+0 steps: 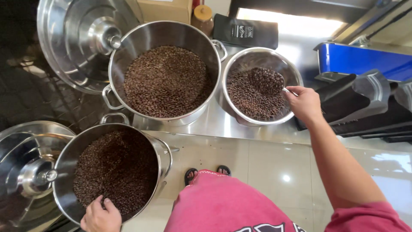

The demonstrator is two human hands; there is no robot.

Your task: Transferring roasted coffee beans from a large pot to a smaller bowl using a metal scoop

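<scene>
Gripped in the right hand (304, 103): a metal scoop (266, 80), heaped with roasted coffee beans, fingers closed round its handle. Held above the far side of the steel bowl (257, 52), which stood on the bench (223, 124) just beside the large pot (171, 25). Clasped the near rim of the lower pot (165, 154) with the left hand (101, 215), fingers curled over the edge, holding nothing else.

Judged by the levels: bowl already lined with a fair layer of beans but well short of its rim; large pot filled high; lower pot filled to about the same depth with a darker-looking batch. Seemed only partly through the scooping, with plenty of beans in both pots. Could not tell whether the scoop was emptying into the bowl or lifting out of it.

Leaned beside each pot: one steel lid (77, 43) at the top left, another lid (25, 172) at the lower left. Lay behind the bowl: a black bag (245, 31).

Hidden inside the right fist: the scoop's handle. Cut off by the lower frame edge: the left wrist and part of that hand. Washed out by glare: the strip beyond the black bag. Hard to make out: the dark machine parts (365, 107) at the right, below a blue housing (365, 62).
</scene>
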